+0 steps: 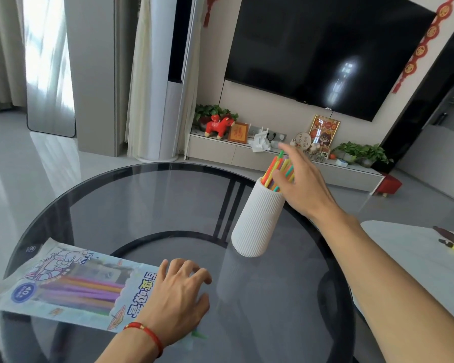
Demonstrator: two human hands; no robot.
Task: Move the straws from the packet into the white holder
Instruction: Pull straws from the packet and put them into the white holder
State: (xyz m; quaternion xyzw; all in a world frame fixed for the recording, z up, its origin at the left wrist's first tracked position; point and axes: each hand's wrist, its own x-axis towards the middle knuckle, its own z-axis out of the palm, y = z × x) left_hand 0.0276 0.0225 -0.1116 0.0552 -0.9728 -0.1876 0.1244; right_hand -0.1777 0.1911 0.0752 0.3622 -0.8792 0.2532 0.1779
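On a round glass table (142, 205), a ribbed white holder (257, 221) is standing with coloured straws (275, 171) inside. Right hand (303, 184) is hovering open beside them; left hand (178, 297) is resting, fingers spread, on the packet (71, 286).

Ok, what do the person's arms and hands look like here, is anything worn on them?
Both arms are bare, with no sleeves in view and no gloves. The left hand has a thin red string bracelet around its wrist, with what looks like a small gold bead on it. The right hand and its forearm carry nothing: no watch, ring or band shows.
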